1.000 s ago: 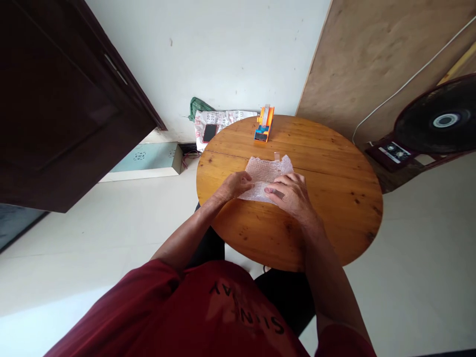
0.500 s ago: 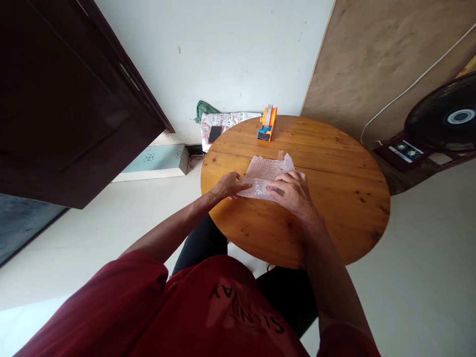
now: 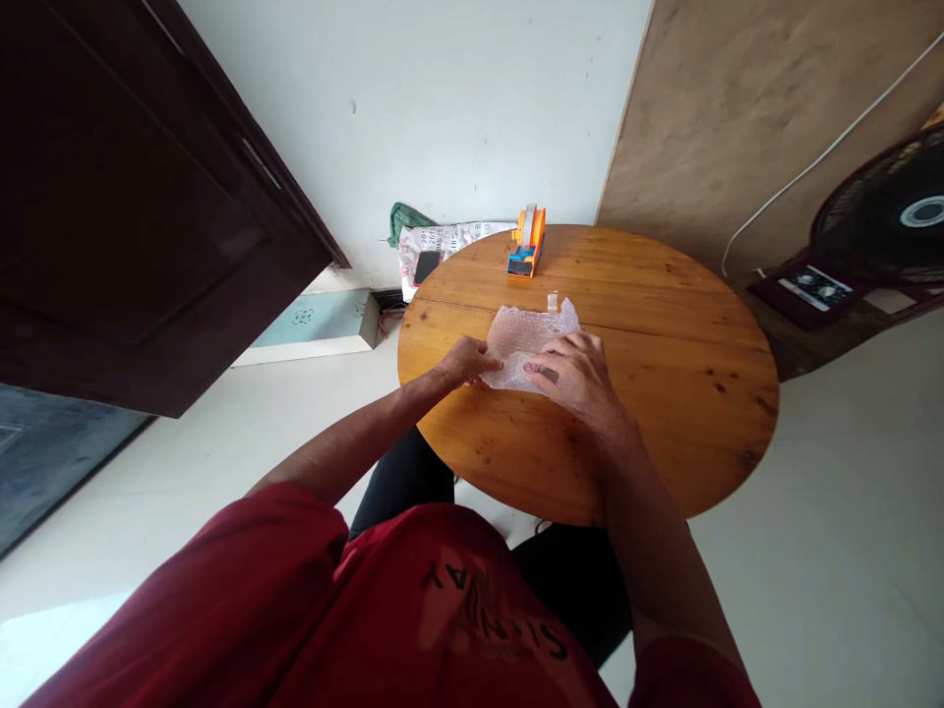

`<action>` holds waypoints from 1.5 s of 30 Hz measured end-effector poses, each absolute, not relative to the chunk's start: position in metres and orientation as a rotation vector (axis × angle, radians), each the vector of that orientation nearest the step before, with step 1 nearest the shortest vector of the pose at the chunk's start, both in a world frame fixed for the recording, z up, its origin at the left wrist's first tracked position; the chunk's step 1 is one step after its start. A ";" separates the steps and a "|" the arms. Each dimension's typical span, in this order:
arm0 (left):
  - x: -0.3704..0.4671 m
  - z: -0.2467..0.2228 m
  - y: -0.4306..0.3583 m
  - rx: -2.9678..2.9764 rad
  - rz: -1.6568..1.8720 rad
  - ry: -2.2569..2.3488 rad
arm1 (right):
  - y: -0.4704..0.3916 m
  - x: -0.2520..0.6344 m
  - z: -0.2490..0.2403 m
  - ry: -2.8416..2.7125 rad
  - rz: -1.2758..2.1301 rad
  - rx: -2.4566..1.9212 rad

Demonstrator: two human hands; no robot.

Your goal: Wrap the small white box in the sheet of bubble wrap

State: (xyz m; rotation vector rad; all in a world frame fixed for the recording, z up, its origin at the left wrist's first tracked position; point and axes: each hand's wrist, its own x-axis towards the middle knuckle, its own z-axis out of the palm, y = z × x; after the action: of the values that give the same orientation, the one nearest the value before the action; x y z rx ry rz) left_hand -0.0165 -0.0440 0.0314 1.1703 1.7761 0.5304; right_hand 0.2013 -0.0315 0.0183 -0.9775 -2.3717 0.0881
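A sheet of clear bubble wrap (image 3: 520,329) lies on the round wooden table (image 3: 678,413), its near part folded over. My left hand (image 3: 472,361) pinches its left near corner between thumb and fingers. Across the right near part rests my right hand (image 3: 575,369), fingers bent and closed on the wrap. A strip of clear tape (image 3: 553,301) sticks out past the wrap's far edge. Whether anything lies inside the folded wrap is hidden.
An orange and blue tape dispenser (image 3: 527,241) stands at the table's far edge. Behind the table's left rim are a printed white bag (image 3: 457,236) and a dark phone (image 3: 426,265). A black fan (image 3: 892,216) is at the right, a pale box (image 3: 317,323) on the floor.
My left hand has shifted slightly right and inward, and the wrap's left near edge has drawn in with it. My right hand stays almost in place.
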 end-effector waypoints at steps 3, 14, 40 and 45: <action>-0.013 0.030 -0.041 1.166 0.550 1.776 | -0.033 0.201 0.020 -2.374 0.089 -0.987; 0.004 0.046 -0.042 0.990 0.662 1.592 | -0.034 0.201 0.021 -2.398 0.073 -0.999; 0.023 0.064 -0.033 1.218 0.651 1.575 | -0.037 0.201 0.030 -2.446 0.104 -1.008; 0.023 0.076 -0.036 1.253 0.558 1.511 | -0.037 0.202 0.031 -2.454 0.102 -1.022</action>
State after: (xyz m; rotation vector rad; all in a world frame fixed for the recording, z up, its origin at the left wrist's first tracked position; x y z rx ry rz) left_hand 0.0233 -0.0359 0.0757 1.2526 1.5109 0.5582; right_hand 0.2016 -0.0373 0.0310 -1.0220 -2.4543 0.1020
